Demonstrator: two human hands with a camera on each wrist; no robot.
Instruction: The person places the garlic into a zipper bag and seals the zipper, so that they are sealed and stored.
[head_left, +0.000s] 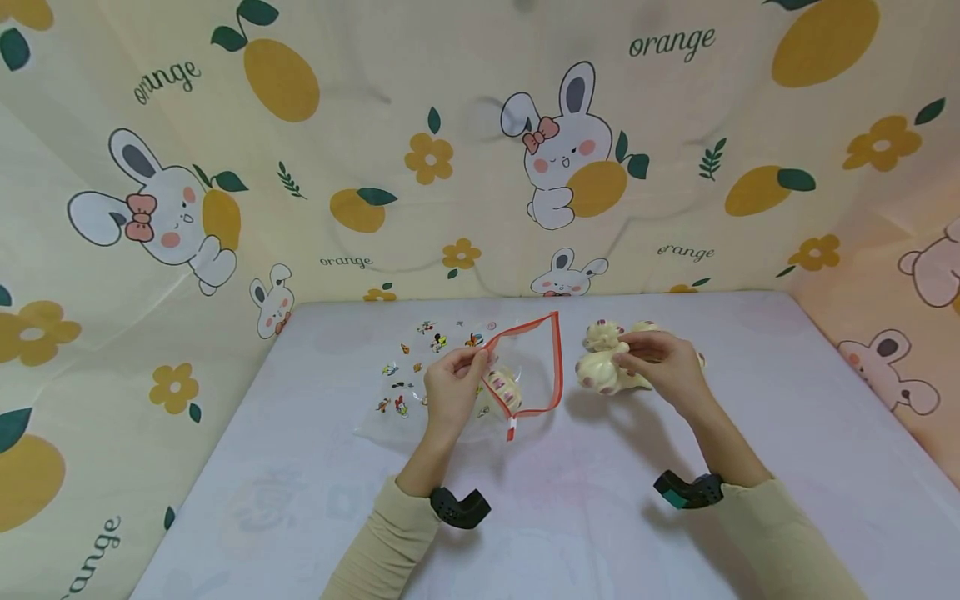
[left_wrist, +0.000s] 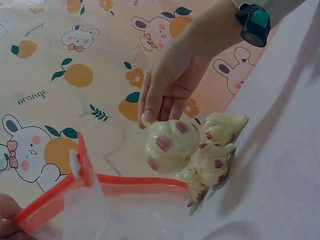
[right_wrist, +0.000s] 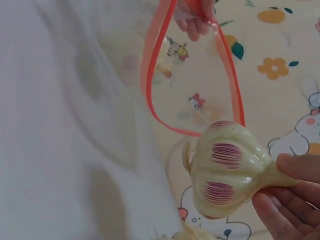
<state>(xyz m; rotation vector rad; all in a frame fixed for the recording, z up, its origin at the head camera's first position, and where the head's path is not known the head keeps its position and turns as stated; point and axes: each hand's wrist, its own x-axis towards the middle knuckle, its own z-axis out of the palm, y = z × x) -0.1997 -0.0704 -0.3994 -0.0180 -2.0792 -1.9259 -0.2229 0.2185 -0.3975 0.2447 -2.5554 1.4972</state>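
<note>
My left hand [head_left: 452, 390] pinches the rim of a clear zip bag [head_left: 557, 367] with red edging and small cartoon prints. The bag's mouth gapes toward the right. Inside it, a garlic bulb [head_left: 505, 387] with purple marks shows through the plastic. To the right of the mouth, my right hand [head_left: 669, 368] pinches another garlic bulb [right_wrist: 227, 172] by its stem, thumb against fingers. This bulb is raised, its root end toward the bag. More garlic bulbs [left_wrist: 215, 162] lie on the table beyond the right hand, partly hidden by it in the head view.
A white-covered table [head_left: 555, 517] carries everything. Behind it and along the sides hangs a cream cloth [head_left: 465, 75] printed with rabbits and oranges. The bag's red-and-white zip slider [head_left: 512, 429] hangs at the near corner of the mouth. Both wrists wear dark camera bands [head_left: 460, 508].
</note>
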